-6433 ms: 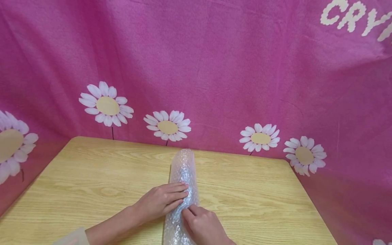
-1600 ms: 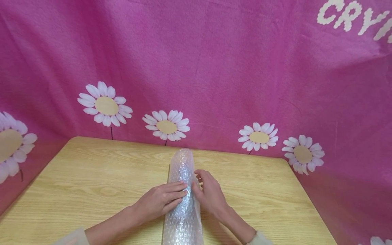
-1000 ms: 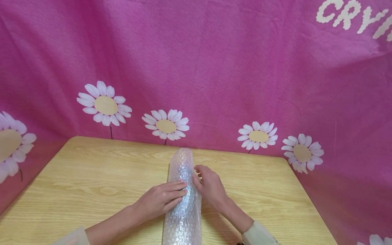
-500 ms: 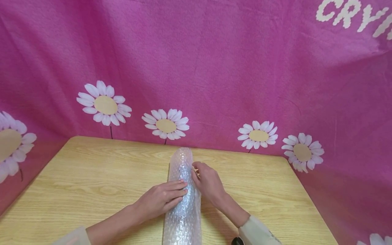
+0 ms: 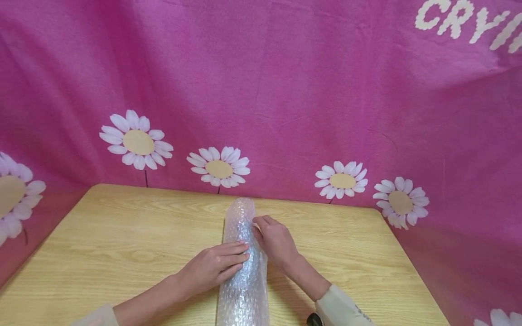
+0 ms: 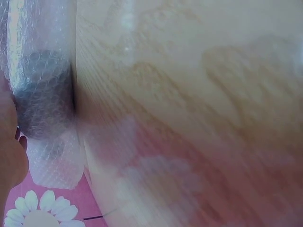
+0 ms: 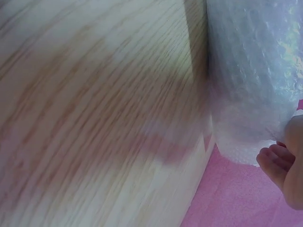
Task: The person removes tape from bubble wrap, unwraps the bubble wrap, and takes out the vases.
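Pink cloth (image 5: 285,90) with big white flowers (image 5: 219,169) on it hangs behind and at both sides, maybe to hide the rest of the room. Next biggest is the wooden table (image 5: 147,235), flat and wide, so a long thing can lie down on it. Bubble wrap (image 5: 243,294) lies on it in a long roll, a bit right of the middle, going from the near side to about the far edge. It points away from the person, which probably lets one hand work on each side. Inside, toward the far part, a dark thing (image 6: 45,97) shows through; the bubbles blur it, so I can't tell what it is, but the wrap seems to be there to keep it safe. The left hand (image 5: 214,265) lies on top from the left, fingers straight, likely so the roll won't slide or pop loose. The right hand (image 5: 275,237) is on the right side, a little farther off, pinching the wrap's edge between thumb and bent fingers, perhaps to keep the loose part snug. Smallest is a black bit (image 5: 314,319) by the right sleeve (image 5: 340,305), too cut off to name.
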`<state>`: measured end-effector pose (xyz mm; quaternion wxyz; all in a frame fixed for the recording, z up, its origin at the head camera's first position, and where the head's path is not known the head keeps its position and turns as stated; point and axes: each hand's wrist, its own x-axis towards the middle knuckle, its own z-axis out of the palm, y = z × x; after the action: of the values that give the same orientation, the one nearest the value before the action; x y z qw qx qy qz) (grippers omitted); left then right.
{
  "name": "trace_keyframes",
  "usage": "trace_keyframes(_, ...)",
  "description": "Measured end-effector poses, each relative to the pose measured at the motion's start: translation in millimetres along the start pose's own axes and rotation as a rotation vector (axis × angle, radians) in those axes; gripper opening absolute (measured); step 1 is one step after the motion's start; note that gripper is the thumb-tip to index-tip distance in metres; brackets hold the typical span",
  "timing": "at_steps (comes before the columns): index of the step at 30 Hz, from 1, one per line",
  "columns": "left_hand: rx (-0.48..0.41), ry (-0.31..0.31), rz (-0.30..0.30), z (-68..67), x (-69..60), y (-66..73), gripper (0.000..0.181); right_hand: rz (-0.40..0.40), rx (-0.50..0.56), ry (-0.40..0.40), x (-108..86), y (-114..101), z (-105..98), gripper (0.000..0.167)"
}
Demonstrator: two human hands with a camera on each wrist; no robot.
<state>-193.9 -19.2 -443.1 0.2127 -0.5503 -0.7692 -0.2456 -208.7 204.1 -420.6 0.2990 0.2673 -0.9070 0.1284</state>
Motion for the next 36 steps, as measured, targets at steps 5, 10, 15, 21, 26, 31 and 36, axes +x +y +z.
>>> trace_keyframes(5, 0.004, -0.006, -0.002, -0.1, 0.6, 0.3, 0.03, -0.001, -0.027, -0.024, 2.0, -1.1, 1.3, 0.012)
trace_keyframes(10, 0.006, 0.005, 0.011, 0.6, 0.2, -0.1, 0.029, -0.025, -0.06, -0.013, 3.5, -2.2, 3.0, 0.012)
trace_keyframes(15, 0.009, 0.015, 0.02, 1.6, -1.4, -0.8, 0.028, -0.064, -0.099, 0.004, 4.6, -2.7, 3.7, 0.012)
trace_keyframes(21, 0.01, 0.014, 0.023, 1.6, -2.0, -0.7, 0.028, -0.116, -0.162, 0.015, 5.7, -3.8, 4.0, 0.01)
trace_keyframes(26, 0.003, 0.006, 0.014, 1.0, -1.5, 0.1, 0.029, -0.11, -0.132, 0.024, 5.6, -2.4, 5.5, 0.011)
trace_keyframes(31, 0.001, 0.006, 0.012, 1.2, -0.6, -0.1, 0.029, -0.032, -0.03, -0.005, 5.6, -1.2, 5.7, 0.012)
trace_keyframes(36, 0.001, 0.017, 0.02, 1.5, -0.4, 0.0, 0.029, 0.026, 0.022, -0.004, 6.0, -0.3, 7.6, 0.013)
